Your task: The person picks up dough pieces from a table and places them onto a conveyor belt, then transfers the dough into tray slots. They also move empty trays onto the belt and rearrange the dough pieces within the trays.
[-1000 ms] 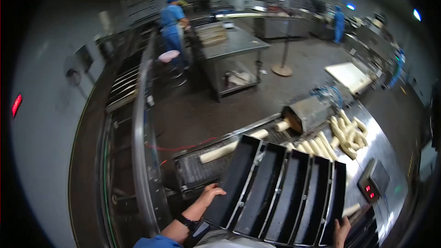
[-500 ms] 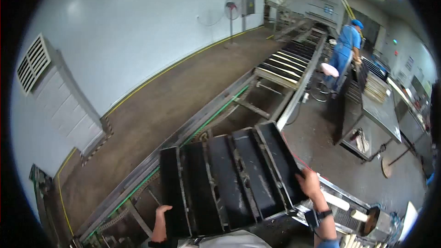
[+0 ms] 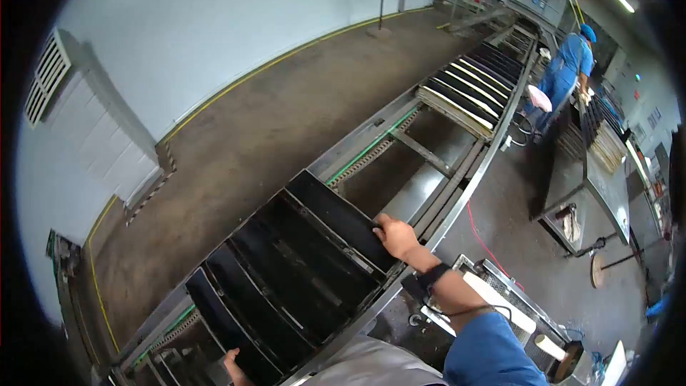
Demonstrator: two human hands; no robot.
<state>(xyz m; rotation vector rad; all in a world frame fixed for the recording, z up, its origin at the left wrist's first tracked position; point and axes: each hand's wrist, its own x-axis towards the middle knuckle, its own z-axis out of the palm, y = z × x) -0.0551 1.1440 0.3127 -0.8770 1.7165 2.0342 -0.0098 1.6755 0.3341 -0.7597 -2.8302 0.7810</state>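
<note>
A black multi-channel tray point(image 3: 304, 261) lies across the rails of the conveyor point(image 3: 336, 161) in front of me. My right hand point(image 3: 396, 236) grips the tray's far right corner, its fingers curled over the edge. At the near left edge of the tray is my left hand point(image 3: 234, 366), only partly in view, its fingers against the rim. Farther up the line sits another black tray point(image 3: 471, 93) with long pale strips of dough in its channels.
A person in blue point(image 3: 568, 68) stands at the right beside a metal table point(image 3: 607, 186) with stacked trays. Nearer, a small conveyor point(image 3: 500, 300) carries pale dough pieces. A red hose point(image 3: 480, 232) lies on the floor. A fan stands by the wall.
The black tray has gone from raised in my hands down onto the conveyor rails, turning as it moved. My right hand has moved left and up with it. The view has shifted.
</note>
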